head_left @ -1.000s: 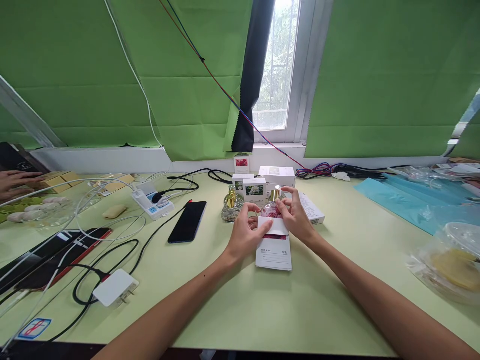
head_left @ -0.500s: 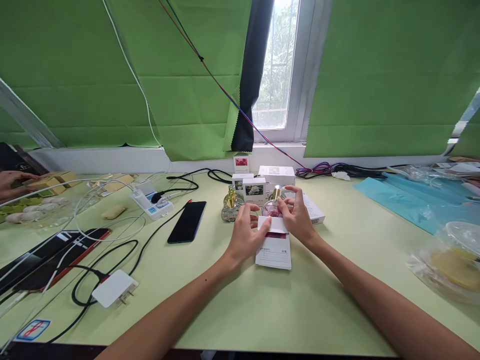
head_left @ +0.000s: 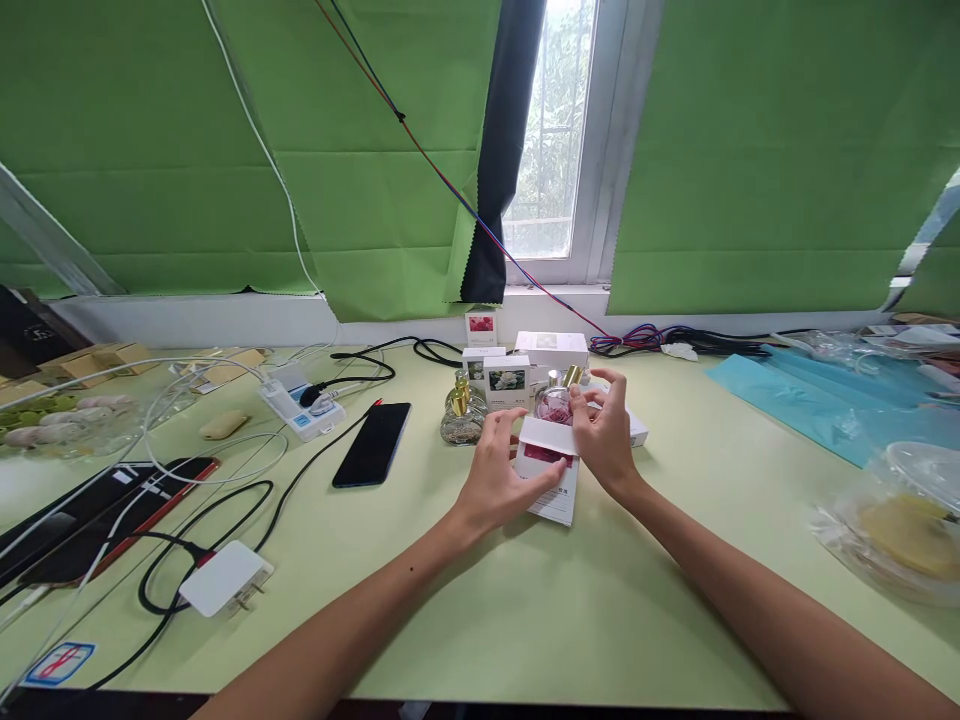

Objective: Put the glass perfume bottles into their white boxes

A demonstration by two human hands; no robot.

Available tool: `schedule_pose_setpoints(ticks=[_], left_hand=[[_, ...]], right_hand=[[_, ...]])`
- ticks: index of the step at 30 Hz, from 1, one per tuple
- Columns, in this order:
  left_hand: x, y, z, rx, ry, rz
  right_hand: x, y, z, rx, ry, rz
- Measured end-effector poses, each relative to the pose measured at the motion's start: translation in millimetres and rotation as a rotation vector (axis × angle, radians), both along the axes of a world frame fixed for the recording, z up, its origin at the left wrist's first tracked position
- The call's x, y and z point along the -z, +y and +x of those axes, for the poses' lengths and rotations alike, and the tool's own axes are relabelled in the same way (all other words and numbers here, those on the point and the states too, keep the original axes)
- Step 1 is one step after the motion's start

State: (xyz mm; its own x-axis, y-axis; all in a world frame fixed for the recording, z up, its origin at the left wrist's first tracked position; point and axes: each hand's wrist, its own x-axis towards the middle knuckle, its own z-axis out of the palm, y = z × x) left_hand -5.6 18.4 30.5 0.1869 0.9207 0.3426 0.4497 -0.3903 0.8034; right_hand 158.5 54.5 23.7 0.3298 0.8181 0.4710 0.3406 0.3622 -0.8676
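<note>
My left hand (head_left: pixel 501 470) grips a white perfume box (head_left: pixel 553 502), thumb across its front and fingers behind the left side. The box leans away from me with its top flap (head_left: pixel 550 436) raised; a dark red picture strip shows beneath the flap. My right hand (head_left: pixel 604 430) pinches a round glass perfume bottle (head_left: pixel 553 404) near its gold cap (head_left: pixel 572 376). Pink-red petals show inside the bottle, which is tilted right, just behind the flap. Whether it touches the box I cannot tell. Left of my hands stand gold-capped glass bottles (head_left: pixel 463 420).
Behind the bottles are a white box with a flower picture (head_left: pixel 507 381) and several similar boxes. A black phone (head_left: pixel 373 445), a power strip (head_left: pixel 301 408), a white charger (head_left: pixel 227 578) and loose cables lie left. Blue sheeting (head_left: pixel 795 400) and a clear plastic container (head_left: pixel 911 525) are right.
The bottle's cap has tipped to the right along with my right hand. My left thumb has slid down the box front, and the box has tilted. Another person's hand has left the far left.
</note>
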Motion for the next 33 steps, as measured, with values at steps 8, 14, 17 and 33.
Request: schedule_pose_setpoints(ticks=[8, 14, 17, 33], left_hand=[[6.3, -1.6, 0.9, 0.056, 0.066, 0.020], [5.1, -5.5, 4.6, 0.066, 0.065, 0.042], [5.9, -5.5, 4.8, 0.072, 0.054, 0.041], [8.6, -4.7, 3.8, 0.102, 0.057, 0.013]], right_hand=[[-0.5, -1.6, -1.5, 0.025, 0.018, 0.070], [-1.0, -2.9, -2.7, 0.030, 0.024, 0.093], [0.0, -3.2, -2.9, 0.036, 0.022, 0.095], [1.7, -2.3, -3.1, 0.024, 0.009, 0.100]])
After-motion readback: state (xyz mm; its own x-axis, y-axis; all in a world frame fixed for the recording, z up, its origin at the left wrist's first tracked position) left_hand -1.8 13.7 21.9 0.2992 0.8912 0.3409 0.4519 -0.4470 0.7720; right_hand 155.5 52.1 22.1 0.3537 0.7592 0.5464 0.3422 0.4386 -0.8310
